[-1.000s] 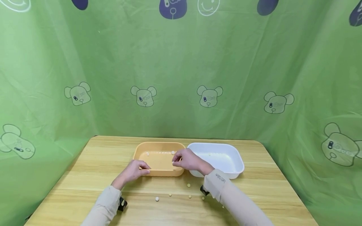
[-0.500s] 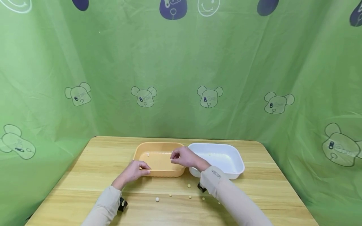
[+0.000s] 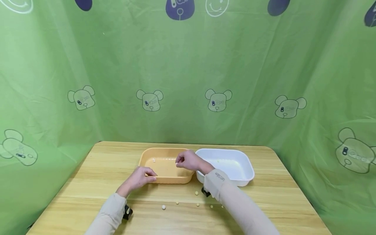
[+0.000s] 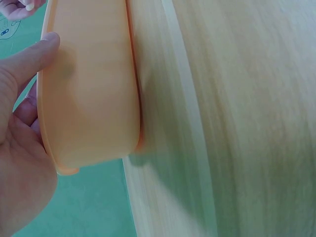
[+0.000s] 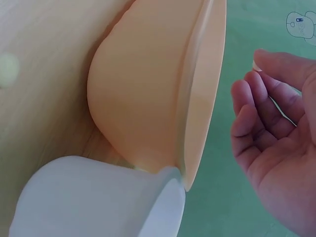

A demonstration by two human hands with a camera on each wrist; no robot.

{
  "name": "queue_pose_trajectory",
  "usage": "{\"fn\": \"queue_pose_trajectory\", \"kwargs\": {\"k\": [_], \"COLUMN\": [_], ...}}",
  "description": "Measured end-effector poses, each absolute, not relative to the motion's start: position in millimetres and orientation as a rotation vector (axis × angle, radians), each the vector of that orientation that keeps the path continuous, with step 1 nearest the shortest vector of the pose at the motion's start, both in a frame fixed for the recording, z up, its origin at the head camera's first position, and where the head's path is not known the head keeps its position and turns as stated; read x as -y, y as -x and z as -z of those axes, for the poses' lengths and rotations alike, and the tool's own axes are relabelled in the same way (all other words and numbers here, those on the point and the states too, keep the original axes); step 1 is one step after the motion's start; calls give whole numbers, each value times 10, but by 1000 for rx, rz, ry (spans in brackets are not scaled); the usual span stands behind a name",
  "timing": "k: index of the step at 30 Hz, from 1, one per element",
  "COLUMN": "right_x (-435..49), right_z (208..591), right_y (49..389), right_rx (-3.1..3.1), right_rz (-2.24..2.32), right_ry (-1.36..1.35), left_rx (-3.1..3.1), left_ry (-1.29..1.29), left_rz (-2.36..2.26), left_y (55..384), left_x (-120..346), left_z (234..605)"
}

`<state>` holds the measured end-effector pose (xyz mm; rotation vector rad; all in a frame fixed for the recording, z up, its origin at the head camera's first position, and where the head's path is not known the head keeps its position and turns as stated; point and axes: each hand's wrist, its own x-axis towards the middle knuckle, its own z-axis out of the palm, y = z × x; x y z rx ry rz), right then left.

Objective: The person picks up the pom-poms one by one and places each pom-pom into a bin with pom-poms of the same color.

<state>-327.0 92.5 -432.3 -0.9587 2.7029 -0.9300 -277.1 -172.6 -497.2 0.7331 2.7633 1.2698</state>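
My left hand [image 3: 141, 177] grips the near rim of an orange plastic basin [image 3: 168, 180]. In the left wrist view its thumb [image 4: 48, 47] lies on the outer wall, with the other fingers behind the rim. Above the basin's right part, my right hand [image 3: 189, 160] pinches a small white piece, perhaps a ball [image 5: 256, 66], between thumb and fingertip; most of it is hidden. Another small white object [image 3: 154, 160] lies inside the orange basin toward the back left.
A white basin [image 3: 245, 181] adjoins the orange one on the right, with a tiny pale yellow ball [image 3: 218, 160] inside. On the wooden table [image 3: 102, 169] in front lie a white ball [image 3: 163, 207] and several small yellow balls [image 3: 196, 193]. A green curtain [image 3: 182, 65] surrounds the table.
My right hand has moved slightly left and away from me over the orange basin, still pinching the white piece. A white ball seen earlier at the basin's back is now out of sight. My left hand stays put.
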Motion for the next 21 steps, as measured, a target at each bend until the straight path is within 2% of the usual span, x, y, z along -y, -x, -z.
{"fn": "queue_pose_trajectory", "kwargs": {"k": [21], "right_x": [-878], "right_z": [4454], "right_y": [3444], "right_rx": [-2705], "right_rz": [945], "right_ry": [879], "left_rx": [-2765], "left_ry": [-734], "left_rz": [-1264], "left_y": [2774], "left_x": [1728], "left_z": [4963]}}
